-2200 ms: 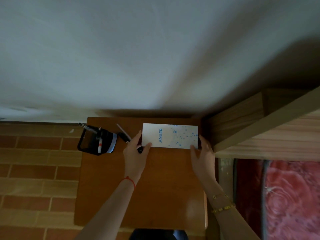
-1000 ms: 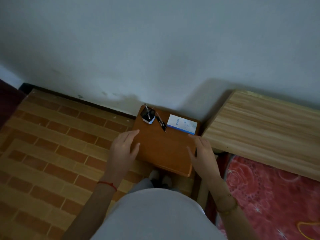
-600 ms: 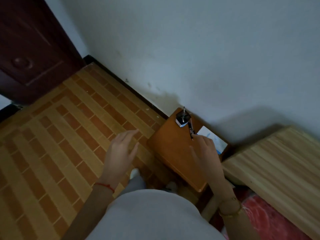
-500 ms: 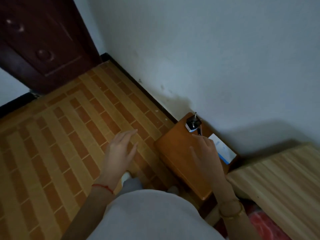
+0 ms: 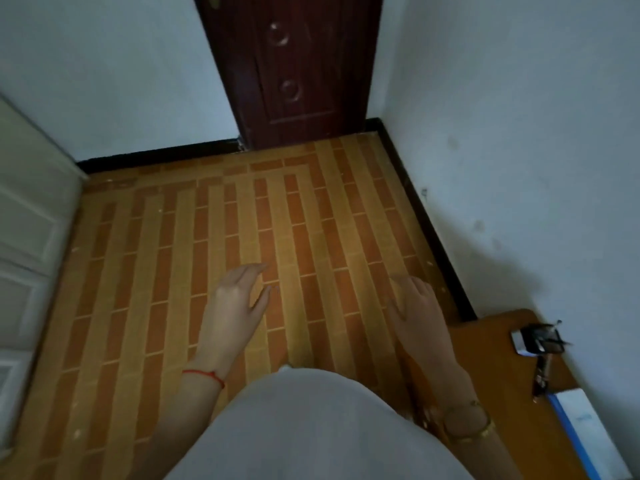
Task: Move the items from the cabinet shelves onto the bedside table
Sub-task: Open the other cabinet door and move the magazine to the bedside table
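Three things sit on the brown wooden table in the low right corner of the view. One is a white box with a blue edge; it lies flat near the right edge of the view. There is small blue writing on its top, but it is too blurry to read. One is a dark pen that lies flat just beside the box, between the box and the holder. One is a small black holder with a white side, and thin dark sticks poke out of its top. The holder stands at the far end of the table, close to the white wall.

Two hands are out in front, both above the floor and away from the three things. The left hand has its fingers loose and a little bent, and it holds nothing. It has one thin red string on the wrist. The right hand also has loose fingers and holds nothing. It has a gold bracelet on the wrist.

The floor is made of orange and yellow brick-shaped tiles. One dark red door stands at the far end. One pale cabinet door is at the left edge.
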